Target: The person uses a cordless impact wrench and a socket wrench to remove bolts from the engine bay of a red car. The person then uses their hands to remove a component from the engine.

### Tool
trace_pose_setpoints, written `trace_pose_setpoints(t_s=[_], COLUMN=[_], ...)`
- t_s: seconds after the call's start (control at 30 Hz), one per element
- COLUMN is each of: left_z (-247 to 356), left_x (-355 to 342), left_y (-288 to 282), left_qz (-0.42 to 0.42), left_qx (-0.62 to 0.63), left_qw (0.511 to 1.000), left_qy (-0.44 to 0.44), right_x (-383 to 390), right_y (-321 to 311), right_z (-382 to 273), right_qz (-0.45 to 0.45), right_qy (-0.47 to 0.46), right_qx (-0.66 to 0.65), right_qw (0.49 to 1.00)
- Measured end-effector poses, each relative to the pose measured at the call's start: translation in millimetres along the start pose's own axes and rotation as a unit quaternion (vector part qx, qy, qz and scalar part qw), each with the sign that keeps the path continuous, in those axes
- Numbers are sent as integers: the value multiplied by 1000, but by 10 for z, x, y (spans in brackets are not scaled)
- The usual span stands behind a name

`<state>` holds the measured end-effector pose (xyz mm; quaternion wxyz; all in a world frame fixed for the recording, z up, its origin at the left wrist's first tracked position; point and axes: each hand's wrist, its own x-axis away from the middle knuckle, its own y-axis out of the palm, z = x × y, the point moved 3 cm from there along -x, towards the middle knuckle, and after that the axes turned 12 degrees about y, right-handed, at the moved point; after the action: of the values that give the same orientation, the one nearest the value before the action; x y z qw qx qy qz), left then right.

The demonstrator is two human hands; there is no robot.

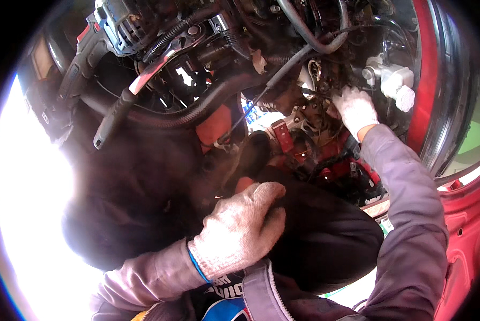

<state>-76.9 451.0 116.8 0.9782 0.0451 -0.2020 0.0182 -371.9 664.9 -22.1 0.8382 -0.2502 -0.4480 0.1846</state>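
Note:
My left hand (239,229), in a pale knitted work glove, is raised in front of my body. Its fingers are curled in, and whatever they may hold is hidden. My right hand (356,109), in a white glove, reaches into the engine bay at the right. Its bent fingers touch dark parts beside a hose; the fingertips and anything in them cannot be made out. Close by on the right sits a white fluid reservoir (398,85). Below it, left of my right wrist, are a metal bracket assembly (304,120) and a red bracket (283,135).
A ratchet wrench with a grey handle (114,119) rests on engine parts at upper left. Near it lie a grey-and-red cordless power tool (82,67) and a finned metal unit (123,27). A thick black hose (208,104) crosses the middle. Red bodywork (428,69) borders the right.

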Motion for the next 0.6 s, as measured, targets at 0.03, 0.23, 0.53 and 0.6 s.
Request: trace_pose_setpoints(t_s=[0.03,0.23,0.53,0.6], left_z=[-10,17,38,52], left_x=[-2,-25,-50,-64], left_y=[-1,-9,-25,-9], left_qz=[6,-11,-9,-19], left_qx=[3,-1,17,16], left_qw=[1000,1000,1000,1000], left_qy=[2,-9,-17,-11], right_x=[9,-107,-174,-176], right_y=[2,329,238,725], right_z=[-12,283,451,460], right_qz=[-32,-193,-456,-129], right_qy=[-5,78,197,104], right_qx=[-1,-201,-428,-157], right_qw=[999,957,755,974])
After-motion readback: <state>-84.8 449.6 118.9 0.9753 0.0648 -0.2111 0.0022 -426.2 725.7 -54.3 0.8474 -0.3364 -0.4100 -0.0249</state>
